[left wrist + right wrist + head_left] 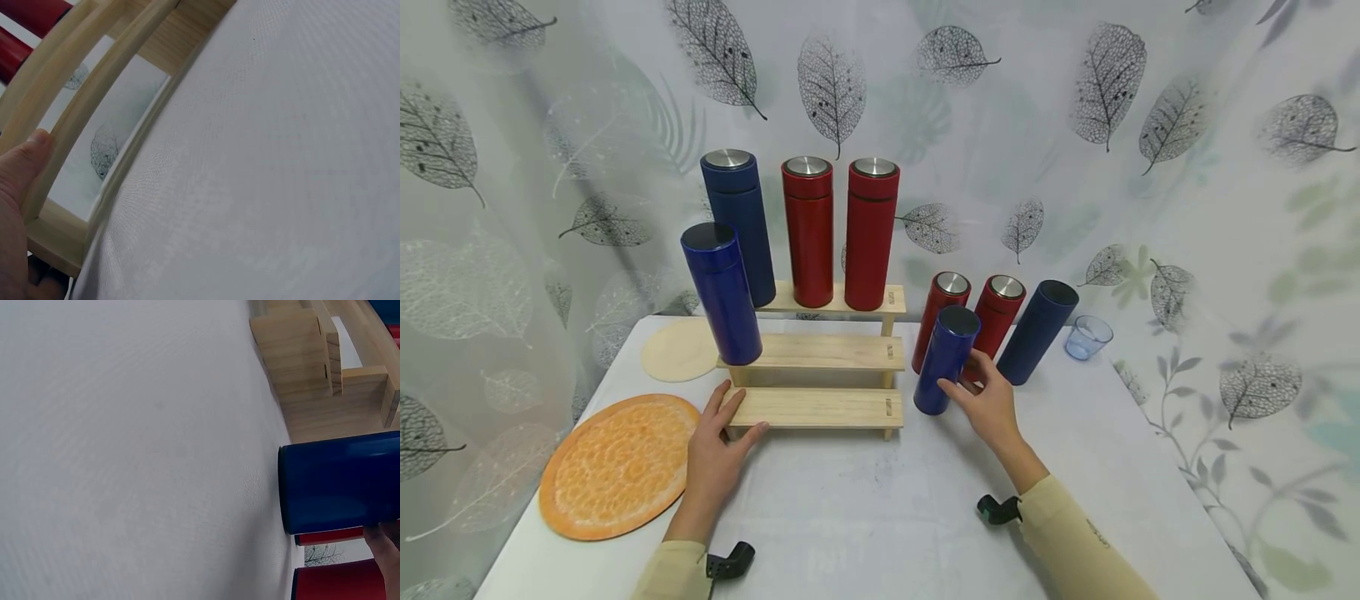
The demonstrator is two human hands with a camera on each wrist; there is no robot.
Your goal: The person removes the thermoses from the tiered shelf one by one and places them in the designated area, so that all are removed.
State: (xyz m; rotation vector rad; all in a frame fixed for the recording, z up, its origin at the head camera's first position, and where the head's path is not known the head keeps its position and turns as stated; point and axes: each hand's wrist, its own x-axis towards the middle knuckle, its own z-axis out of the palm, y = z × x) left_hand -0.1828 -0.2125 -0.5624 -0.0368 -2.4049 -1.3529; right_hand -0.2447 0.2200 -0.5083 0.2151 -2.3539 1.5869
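Note:
A three-step wooden display stand (816, 408) stands on the table. My left hand (715, 454) holds the left end of its lowest step, and in the left wrist view the thumb (31, 153) lies against the front edge. To the right of the stand, my right hand (988, 400) grips a shiny blue thermos (943, 367) with a dark lid. In the right wrist view the thermos's base (312, 487) is at the tablecloth. A similar blue thermos (722, 292) stands at the left end of the middle step. The top step carries a dark blue thermos (741, 225) and two red thermoses (808, 242).
Behind the held thermos stand two shorter red thermoses (1003, 312), with a dark blue thermos (1037, 333) and a small clear blue glass (1086, 337) farther right. Left of the stand lie an orange round mat (621, 467) and a pale round board (677, 350).

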